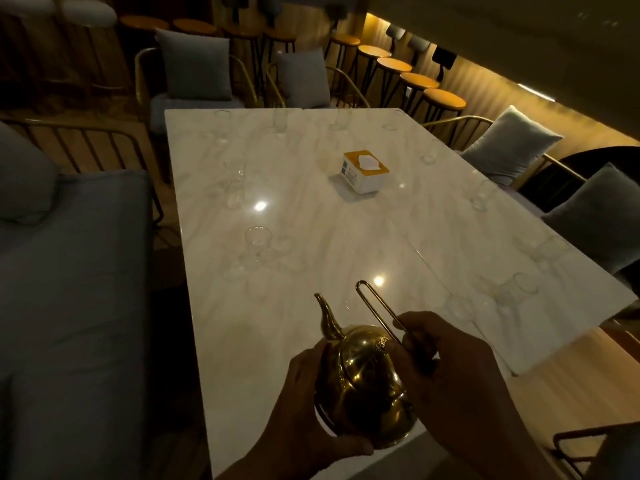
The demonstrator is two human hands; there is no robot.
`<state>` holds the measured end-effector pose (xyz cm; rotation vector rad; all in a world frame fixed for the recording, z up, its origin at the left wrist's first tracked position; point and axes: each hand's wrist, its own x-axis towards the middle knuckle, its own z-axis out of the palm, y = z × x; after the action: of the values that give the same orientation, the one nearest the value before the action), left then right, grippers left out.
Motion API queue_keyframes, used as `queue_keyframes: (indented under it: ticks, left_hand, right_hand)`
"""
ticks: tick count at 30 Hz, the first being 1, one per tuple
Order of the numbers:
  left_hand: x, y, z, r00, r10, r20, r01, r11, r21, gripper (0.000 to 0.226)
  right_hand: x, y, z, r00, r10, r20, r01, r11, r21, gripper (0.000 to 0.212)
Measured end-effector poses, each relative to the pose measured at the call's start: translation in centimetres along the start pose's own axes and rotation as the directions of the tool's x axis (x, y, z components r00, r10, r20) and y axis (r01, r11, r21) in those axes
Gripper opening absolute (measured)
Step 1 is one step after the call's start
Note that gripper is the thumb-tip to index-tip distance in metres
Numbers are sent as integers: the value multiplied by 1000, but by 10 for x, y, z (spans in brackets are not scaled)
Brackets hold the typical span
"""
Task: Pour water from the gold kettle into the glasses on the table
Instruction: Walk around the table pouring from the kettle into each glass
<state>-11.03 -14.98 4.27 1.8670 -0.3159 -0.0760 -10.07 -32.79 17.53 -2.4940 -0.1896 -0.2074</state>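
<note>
The gold kettle (363, 386) is held over the near edge of the white marble table (311, 220), its spout pointing away to the upper left. My left hand (304, 407) cups the kettle's left side and bottom. My right hand (446, 358) grips the thin gold wire handle at the kettle's right. Several clear glasses stand around the table's edge: one nearest on the left (258, 245), another further along the left side (233, 183), one at the near right (512, 294). Whether they hold water I cannot tell.
An orange and white tissue box (363, 171) sits in the table's middle. Grey cushioned chairs (194, 67) ring the table, a grey sofa (69, 289) lies at the left, and orange bar stools (419, 81) line the far right wall.
</note>
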Motion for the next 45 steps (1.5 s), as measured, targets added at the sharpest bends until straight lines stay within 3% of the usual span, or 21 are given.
queue_keyframes:
  ticks: [7,15,25,30,45]
  left_hand:
    - [-23,-2,78,996,-56,-71,56,998,-9,121]
    - [-35,-13,121,980,-197,-14,197,980,-32,121]
    - [-33,-33,120,950,-278,140,288,956,-58,114]
    - [-24,-28,113,956,-209,204,231,968,-94,103]
    - [-17,-42,113,922,-248,297,285,955,-86,110]
  right_hand:
    - [-33,63,-19,994,30,105,-27,999,-38,29]
    - [-51,97,-20,983,61,173,-53,997,-50,26]
    - [-48,103,-5,956,142,258,-121,988,-95,37]
    - [-38,101,3,945,158,286,-125,984,-130,32]
    - [-30,93,6,920,238,310,-189,965,-180,29]
